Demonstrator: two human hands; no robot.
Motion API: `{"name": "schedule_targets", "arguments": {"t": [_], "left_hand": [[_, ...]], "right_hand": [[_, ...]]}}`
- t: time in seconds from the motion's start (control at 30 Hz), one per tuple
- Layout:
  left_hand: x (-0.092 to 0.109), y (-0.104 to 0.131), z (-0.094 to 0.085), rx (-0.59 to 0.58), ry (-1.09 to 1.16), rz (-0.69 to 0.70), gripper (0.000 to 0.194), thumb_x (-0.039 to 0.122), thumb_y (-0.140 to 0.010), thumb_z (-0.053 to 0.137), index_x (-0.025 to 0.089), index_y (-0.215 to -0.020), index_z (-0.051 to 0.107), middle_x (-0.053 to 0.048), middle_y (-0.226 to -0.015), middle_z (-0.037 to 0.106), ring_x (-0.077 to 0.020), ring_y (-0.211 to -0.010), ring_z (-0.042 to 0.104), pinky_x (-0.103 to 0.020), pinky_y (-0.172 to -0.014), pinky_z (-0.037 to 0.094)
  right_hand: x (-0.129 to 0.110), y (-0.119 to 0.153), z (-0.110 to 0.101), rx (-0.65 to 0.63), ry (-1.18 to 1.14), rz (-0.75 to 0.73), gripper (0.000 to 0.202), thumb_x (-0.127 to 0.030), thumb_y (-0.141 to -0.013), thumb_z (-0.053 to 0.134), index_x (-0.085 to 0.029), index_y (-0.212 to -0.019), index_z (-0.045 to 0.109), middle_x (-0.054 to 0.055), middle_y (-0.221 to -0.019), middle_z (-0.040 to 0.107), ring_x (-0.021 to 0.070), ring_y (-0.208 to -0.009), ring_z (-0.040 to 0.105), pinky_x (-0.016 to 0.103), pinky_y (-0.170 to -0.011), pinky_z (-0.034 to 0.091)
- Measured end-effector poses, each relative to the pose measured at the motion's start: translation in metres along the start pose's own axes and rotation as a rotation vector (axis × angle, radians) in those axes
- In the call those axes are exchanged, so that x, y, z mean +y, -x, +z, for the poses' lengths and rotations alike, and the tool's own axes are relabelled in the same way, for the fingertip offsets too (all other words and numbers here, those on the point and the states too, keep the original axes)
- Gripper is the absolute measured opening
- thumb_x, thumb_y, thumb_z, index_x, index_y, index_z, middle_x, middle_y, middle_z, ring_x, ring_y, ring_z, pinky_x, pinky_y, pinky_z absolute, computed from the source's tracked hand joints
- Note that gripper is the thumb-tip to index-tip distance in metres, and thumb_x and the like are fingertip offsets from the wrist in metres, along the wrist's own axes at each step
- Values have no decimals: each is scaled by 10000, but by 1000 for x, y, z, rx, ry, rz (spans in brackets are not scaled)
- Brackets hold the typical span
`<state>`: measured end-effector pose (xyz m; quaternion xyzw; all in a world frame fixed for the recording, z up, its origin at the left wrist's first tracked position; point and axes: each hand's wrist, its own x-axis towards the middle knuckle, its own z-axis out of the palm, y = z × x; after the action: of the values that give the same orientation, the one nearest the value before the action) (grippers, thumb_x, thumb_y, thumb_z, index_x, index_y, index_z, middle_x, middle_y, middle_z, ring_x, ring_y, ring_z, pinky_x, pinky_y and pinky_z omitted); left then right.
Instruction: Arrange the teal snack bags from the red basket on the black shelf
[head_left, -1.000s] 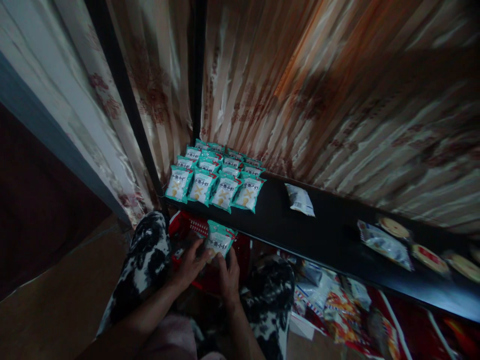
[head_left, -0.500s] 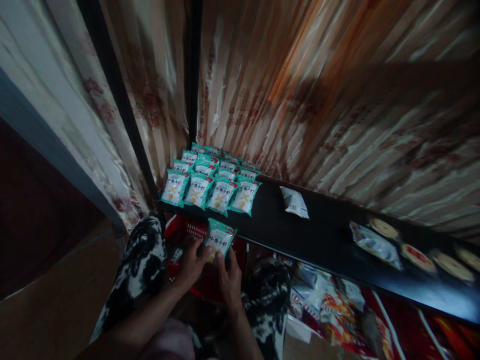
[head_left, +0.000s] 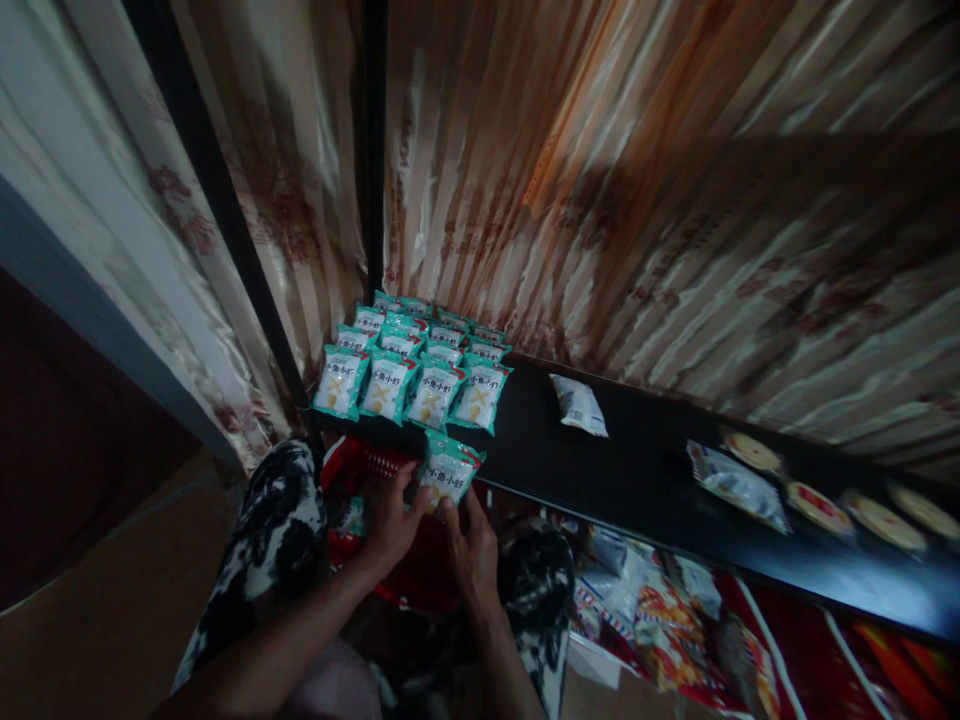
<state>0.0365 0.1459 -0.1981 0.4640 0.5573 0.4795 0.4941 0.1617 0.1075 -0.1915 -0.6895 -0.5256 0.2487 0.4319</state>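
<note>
Between my two hands I hold a teal and white snack bag (head_left: 448, 472) upright, above a red basket (head_left: 427, 560). My left hand (head_left: 397, 515) grips its lower left side, and my right hand (head_left: 471, 540) has its lower right side. Just beyond, rows of matching snack bags (head_left: 386, 388) stand packed together at the left end of a black shelf (head_left: 525, 450). The held bag is close to the shelf's front edge. Inside the basket lies another teal packet (head_left: 351, 515), partly visible.
Farther right on the shelf lie a white packet (head_left: 579, 404), a clear-and-blue packet (head_left: 739, 483) and several round packaged items (head_left: 821, 508). Below are assorted snack packages (head_left: 660, 610). A curtain (head_left: 600, 200) hangs behind; a black post (head_left: 217, 190) rises at the left.
Both hands have moved slightly right with the snack bag, relative to the basket and shelf. The whole view has shifted a little. The standing rows look the same.
</note>
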Motion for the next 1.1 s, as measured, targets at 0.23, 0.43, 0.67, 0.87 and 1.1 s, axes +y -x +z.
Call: {"name": "schedule_targets", "arguments": {"t": [0.23,0.43,0.67,0.87,1.1], "left_hand": [[13,-5,16,-44,-77,90,364,362,-732,639,218,-1065,601,-88,-1075,643,-246,-1024,570,-351,-913,390],[19,-13,29,-16,-301,297,316,334,-797,545,174,-1068,578,-93,-1079,625,-243,-1059,551,-426,-941,413],[20,-18,38,-41,-401,455,378,246,-833,485,140,-1196,480,-130,-1169,584,-226,-1100,543,-426,-937,461],[25,-13,43,-22,-430,566,387,101,-795,436,161,-1173,492,-108,-1178,564,-202,-1133,512,-412,-990,439],[23,-11,53,-79,-534,633,521,71,-772,407,118,-1291,409,-143,-1305,479,-220,-1243,423,-427,-1053,386]], "right_hand": [[-3,-16,-13,25,52,-29,523,-492,-869,399,-159,-1245,545,118,-1016,693,252,-916,642,325,-766,486],[-4,-26,-22,55,61,-3,557,-514,-865,391,-157,-1270,524,121,-1081,678,242,-915,641,311,-771,479],[-10,-39,-30,83,57,71,594,-543,-853,372,-148,-1273,516,138,-1107,664,270,-991,620,326,-792,464],[-12,-55,-36,116,21,63,583,-546,-849,382,-177,-1282,506,109,-1055,683,249,-890,643,309,-735,470],[-11,-73,-39,143,2,39,572,-539,-840,404,-180,-1272,513,105,-1028,692,242,-865,645,313,-725,476]]}}
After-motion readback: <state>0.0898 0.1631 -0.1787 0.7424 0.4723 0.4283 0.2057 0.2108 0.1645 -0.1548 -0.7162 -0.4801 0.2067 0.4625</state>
